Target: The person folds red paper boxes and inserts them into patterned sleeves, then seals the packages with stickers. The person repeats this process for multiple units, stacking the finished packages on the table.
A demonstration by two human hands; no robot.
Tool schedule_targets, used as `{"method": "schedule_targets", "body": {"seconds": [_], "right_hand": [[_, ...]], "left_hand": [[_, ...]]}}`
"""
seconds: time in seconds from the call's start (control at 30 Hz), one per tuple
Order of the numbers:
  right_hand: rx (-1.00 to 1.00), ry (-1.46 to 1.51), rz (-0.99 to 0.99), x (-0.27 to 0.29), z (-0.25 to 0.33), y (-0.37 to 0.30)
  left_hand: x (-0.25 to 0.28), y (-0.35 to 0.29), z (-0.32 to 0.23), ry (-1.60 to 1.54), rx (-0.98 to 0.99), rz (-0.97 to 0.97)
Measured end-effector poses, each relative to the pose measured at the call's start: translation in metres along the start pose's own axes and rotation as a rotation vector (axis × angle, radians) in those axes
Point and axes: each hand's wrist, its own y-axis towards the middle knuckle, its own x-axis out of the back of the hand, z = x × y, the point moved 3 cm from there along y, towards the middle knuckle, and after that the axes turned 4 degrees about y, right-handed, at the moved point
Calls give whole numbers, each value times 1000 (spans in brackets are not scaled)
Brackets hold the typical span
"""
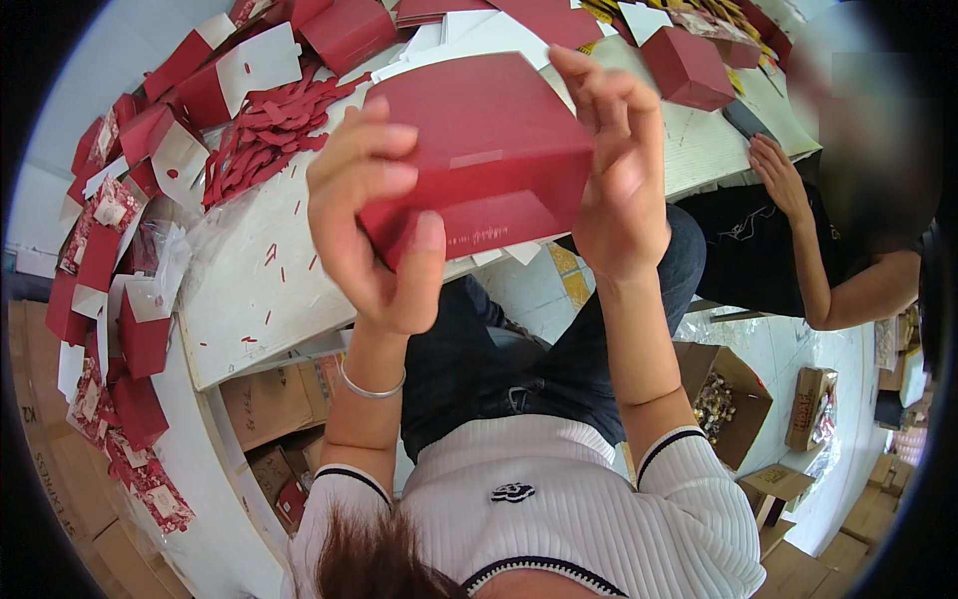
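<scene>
A red cardboard box [477, 125] is held up in front of me, tilted, above the front edge of the table. My left hand [371, 215] grips its left side, with the thumb at the lower front and the fingers bent over the edge. At the opposite side is my right hand [624, 170], its fingers curved along the box's right end and partly blurred. Pale print and a small flap show on the box's front face. The side turned away from me is hidden.
A heap of red cut paper pieces [274, 125] lies on the white table [239, 280]. Red boxes [140, 329] line its left side; another red box [689, 68] stands at the back right. A co-worker's hand [778, 175] is at right. An open carton [738, 399] sits on the floor.
</scene>
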Motion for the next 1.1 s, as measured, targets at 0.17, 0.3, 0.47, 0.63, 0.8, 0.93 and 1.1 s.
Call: {"method": "schedule_targets", "body": {"seconds": [0.17,0.3,0.47,0.63,0.8,0.93,1.1], "right_hand": [[-649,-34,-53,2,-21,-10],[-472,-67,-9,-12,-19,-9],[213,-927,651,-60,-16,-2],[882,-1125,907,-86,-44,-35],[87,-1110,1168,-61,-43,-15],[-30,-990,1026,-68,-44,-26],[66,-1069,884,-88,-61,-36]], "left_hand": [[11,-38,-26,371,-221,173],[51,-49,-30,254,2,197],[145,-51,-7,-605,841,-38],[119,-26,-24,-1051,1414,-390],[118,-78,-7,-604,1410,-61],[79,-104,-26,-515,1322,-166],[77,-108,-29,-479,1318,-204]]}}
